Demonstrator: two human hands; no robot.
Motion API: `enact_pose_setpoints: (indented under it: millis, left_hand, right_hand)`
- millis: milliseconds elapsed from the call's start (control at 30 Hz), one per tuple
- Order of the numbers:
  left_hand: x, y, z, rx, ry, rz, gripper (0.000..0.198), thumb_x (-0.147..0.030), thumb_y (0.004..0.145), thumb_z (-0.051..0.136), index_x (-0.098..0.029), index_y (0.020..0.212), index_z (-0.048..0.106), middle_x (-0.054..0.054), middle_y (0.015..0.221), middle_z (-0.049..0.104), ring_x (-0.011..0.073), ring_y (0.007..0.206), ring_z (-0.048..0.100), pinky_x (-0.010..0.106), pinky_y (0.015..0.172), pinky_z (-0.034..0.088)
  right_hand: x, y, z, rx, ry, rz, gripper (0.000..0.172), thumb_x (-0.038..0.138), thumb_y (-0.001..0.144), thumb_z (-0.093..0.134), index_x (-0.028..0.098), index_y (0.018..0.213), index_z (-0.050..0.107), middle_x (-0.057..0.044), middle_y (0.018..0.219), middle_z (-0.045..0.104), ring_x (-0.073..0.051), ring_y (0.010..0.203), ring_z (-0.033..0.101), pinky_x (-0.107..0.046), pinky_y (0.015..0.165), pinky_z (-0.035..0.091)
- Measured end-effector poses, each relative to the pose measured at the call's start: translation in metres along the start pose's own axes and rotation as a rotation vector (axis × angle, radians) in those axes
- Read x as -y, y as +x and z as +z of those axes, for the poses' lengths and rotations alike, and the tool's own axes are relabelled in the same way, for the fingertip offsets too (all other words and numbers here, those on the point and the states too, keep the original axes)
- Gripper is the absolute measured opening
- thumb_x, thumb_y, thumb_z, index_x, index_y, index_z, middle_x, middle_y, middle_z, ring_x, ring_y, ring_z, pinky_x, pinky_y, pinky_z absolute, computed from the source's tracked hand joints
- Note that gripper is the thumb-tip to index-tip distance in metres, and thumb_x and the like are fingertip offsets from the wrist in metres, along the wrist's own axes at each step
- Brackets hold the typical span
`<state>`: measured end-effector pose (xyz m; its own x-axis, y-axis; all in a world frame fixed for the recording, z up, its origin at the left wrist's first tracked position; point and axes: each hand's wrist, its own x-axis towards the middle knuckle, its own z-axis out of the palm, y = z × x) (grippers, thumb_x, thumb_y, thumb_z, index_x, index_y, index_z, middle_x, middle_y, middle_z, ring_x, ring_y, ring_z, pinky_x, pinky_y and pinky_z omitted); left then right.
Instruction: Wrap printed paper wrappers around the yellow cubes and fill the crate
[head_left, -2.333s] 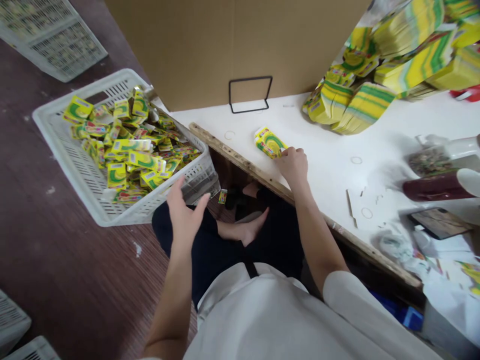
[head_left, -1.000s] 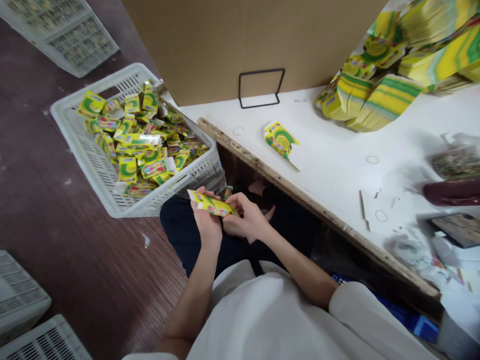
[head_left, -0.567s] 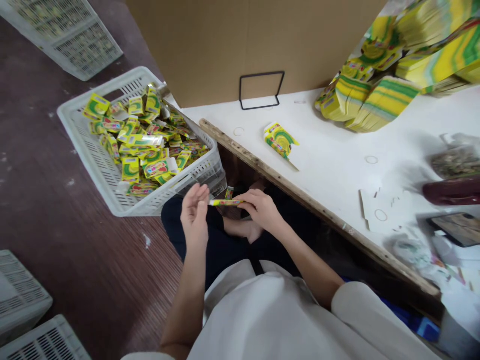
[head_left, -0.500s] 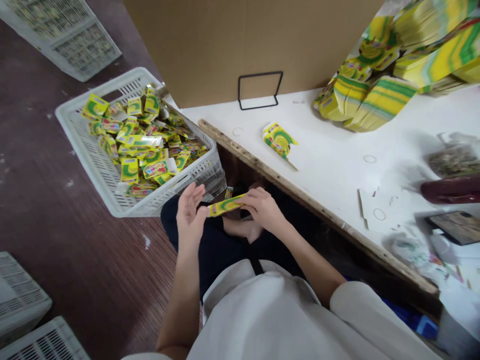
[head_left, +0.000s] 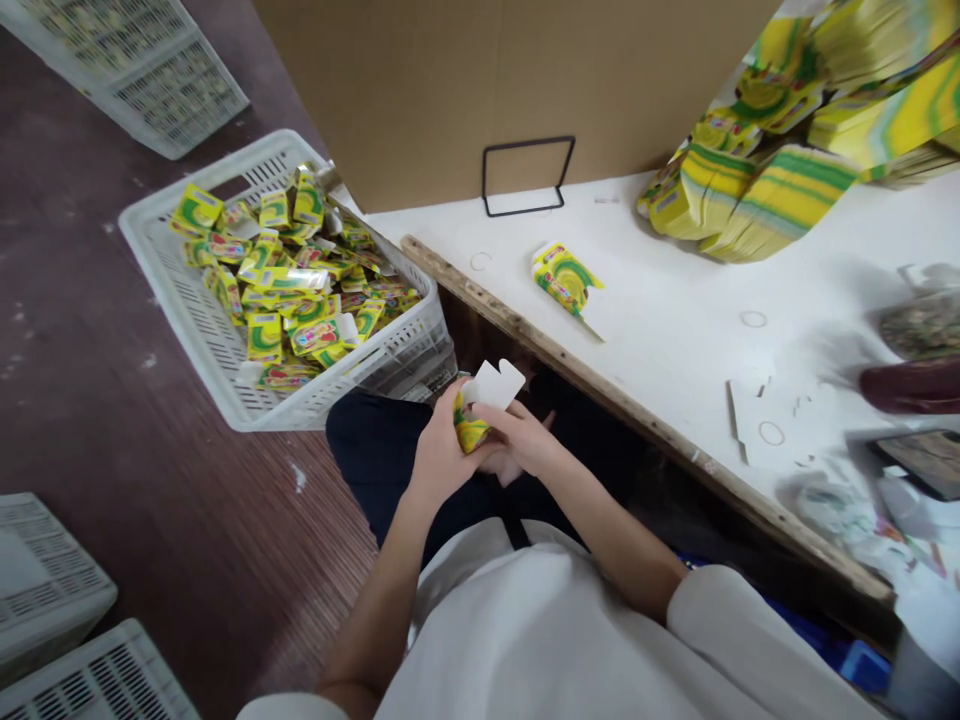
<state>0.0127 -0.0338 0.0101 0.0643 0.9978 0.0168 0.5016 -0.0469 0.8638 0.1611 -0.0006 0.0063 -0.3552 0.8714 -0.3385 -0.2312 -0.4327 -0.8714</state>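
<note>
Above my lap, both hands hold a small yellow-and-green carton (head_left: pixel 470 432) whose white end flaps (head_left: pixel 499 384) stick up, unfolded. My left hand (head_left: pixel 441 455) wraps around the carton's left side. From the right, my right hand (head_left: pixel 521 437) grips it, with the thumb at the base of the flaps. The far fingers are partly hidden behind the carton. Another flat carton (head_left: pixel 566 278) of the same print lies on the white table. To my left, a white plastic crate (head_left: pixel 169 310) holds a heap of formed cartons (head_left: pixel 304 285).
Bundled flat cartons (head_left: pixel 780 195) are stacked on the table (head_left: pixel 660 340). A large cardboard box (head_left: pixel 510 90) and a black wire stand (head_left: pixel 529 175) are at the back. A wooden strip (head_left: pixel 525 325) edges the table. More crates (head_left: pixel 56 570) stand on the floor.
My left hand has come in from open and closed around the carton. The carton, flat and level before, is now squared and turned upward with its white flaps showing.
</note>
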Motion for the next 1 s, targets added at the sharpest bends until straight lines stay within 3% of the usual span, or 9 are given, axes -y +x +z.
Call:
enact_pose_setpoints:
  millis: [100,233,300,400,533,667,800,900,1000]
  left_hand:
    - [0.000,-0.002,0.002,0.020,-0.009,0.102,0.081,-0.038,0.077,0.082,-0.026,0.144,0.038,0.013,0.140,0.056,0.0302,0.129,0.058,0.042,0.105,0.051]
    - [-0.001,-0.002,0.002,0.045,-0.025,0.153,0.047,-0.030,0.080,0.075,-0.024,0.120,0.051,0.008,0.117,0.062,0.0248,0.106,0.067,0.037,0.090,0.055]
    - [0.000,-0.001,0.002,0.069,-0.021,0.092,0.042,-0.026,0.078,0.072,-0.024,0.113,0.051,0.006,0.108,0.063,0.0235,0.096,0.068,0.037,0.085,0.055]
    - [0.003,0.000,0.004,0.093,0.002,-0.045,0.061,-0.021,0.070,0.071,-0.023,0.125,0.044,0.005,0.106,0.063,0.0236,0.085,0.068,0.038,0.077,0.056]
    - [0.010,0.000,0.011,-0.060,0.037,0.019,0.089,-0.016,0.063,0.073,-0.018,0.142,0.033,0.017,0.134,0.052,0.0333,0.120,0.060,0.048,0.098,0.053]
    - [0.013,-0.004,0.006,-0.132,0.146,0.001,0.060,-0.022,0.071,0.075,-0.020,0.126,0.052,0.013,0.121,0.063,0.0331,0.117,0.062,0.050,0.100,0.052]
    - [0.013,-0.005,-0.011,-0.065,0.133,0.013,0.053,-0.029,0.070,0.079,-0.021,0.118,0.060,0.009,0.114,0.071,0.0290,0.103,0.069,0.044,0.092,0.057]
    - [0.011,-0.001,-0.021,-0.007,0.117,0.025,0.053,-0.030,0.065,0.082,-0.022,0.115,0.065,0.008,0.110,0.074,0.0283,0.097,0.072,0.042,0.089,0.059]
    - [0.009,0.004,-0.025,0.024,0.117,0.053,0.054,-0.033,0.064,0.084,-0.023,0.114,0.067,0.007,0.109,0.075,0.0285,0.095,0.073,0.042,0.089,0.060]
  right_hand:
    - [0.002,0.000,-0.004,0.158,0.099,0.153,0.057,0.053,0.077,0.077,0.022,0.123,0.068,-0.010,0.122,0.074,-0.027,0.112,0.070,-0.044,0.103,0.055]
    - [0.007,-0.001,-0.010,0.252,0.082,0.098,0.064,0.055,0.080,0.076,0.026,0.136,0.063,-0.008,0.134,0.069,-0.025,0.120,0.067,-0.044,0.110,0.049]
    - [0.007,-0.003,-0.010,0.228,-0.039,-0.022,0.067,0.053,0.084,0.072,0.026,0.144,0.056,-0.008,0.141,0.064,-0.026,0.130,0.061,-0.046,0.115,0.045]
    - [0.005,-0.007,-0.007,0.179,-0.364,-0.220,0.068,0.032,0.089,0.066,0.027,0.154,0.045,-0.007,0.151,0.056,-0.025,0.141,0.052,-0.045,0.121,0.037]
    - [0.003,-0.007,-0.005,0.094,-0.604,-0.411,0.065,0.008,0.090,0.045,0.031,0.150,0.051,-0.001,0.153,0.054,-0.020,0.145,0.048,-0.042,0.125,0.034]
    - [0.006,-0.004,-0.015,-0.035,-0.677,-0.481,0.062,0.011,0.094,0.047,0.031,0.153,0.047,-0.003,0.158,0.048,-0.021,0.150,0.041,-0.043,0.125,0.034]
    - [0.014,-0.003,-0.027,0.157,-0.842,-0.429,0.047,0.022,0.095,0.059,0.029,0.142,0.061,-0.008,0.163,0.040,-0.028,0.148,0.043,-0.046,0.120,0.041]
    - [0.025,-0.003,-0.035,0.270,-0.906,-0.413,0.030,0.029,0.096,0.062,0.028,0.124,0.074,-0.011,0.157,0.049,-0.029,0.145,0.048,-0.047,0.117,0.044]
    - [0.037,-0.003,-0.038,0.367,-0.930,-0.433,0.028,0.034,0.092,0.068,0.025,0.117,0.077,-0.014,0.148,0.058,-0.031,0.144,0.049,-0.047,0.115,0.045]
